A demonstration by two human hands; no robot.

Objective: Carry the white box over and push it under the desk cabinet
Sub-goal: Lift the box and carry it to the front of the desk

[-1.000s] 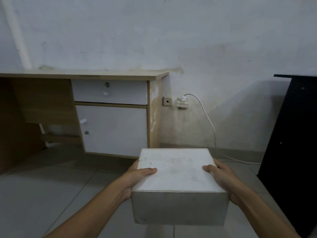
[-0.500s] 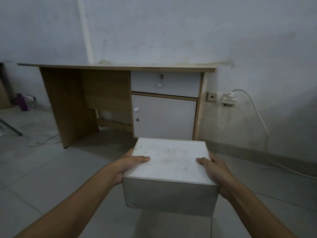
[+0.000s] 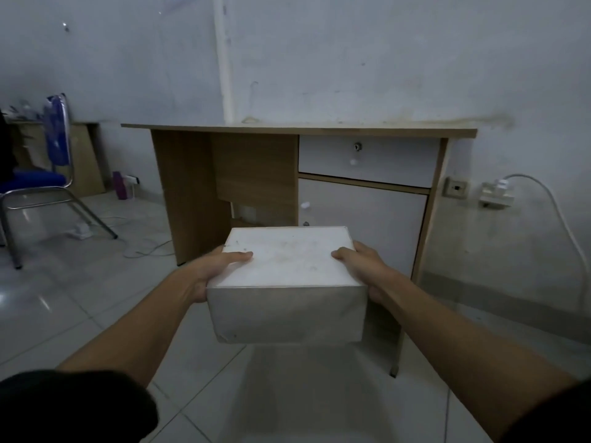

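Out in front of the table [image 3: 297, 132], the box [image 3: 287, 282] hangs in the air between both hands — left hand [image 3: 212, 270] and right hand [image 3: 361, 266] each in a closed grip on a side, thumbs on the lid — with the cabinet [image 3: 364, 219] just behind. Lowered carelessly, it could strike the cabinet door or leg. If the gap beneath proves too low, it may jam.

The room is dim, with a cool bluish-grey cast. Soft glare patches shine on the floor tiles [image 3: 38, 302] at the left of the frame. Straight lines bow near the edges from wide-angle distortion, and detail looks soft throughout.
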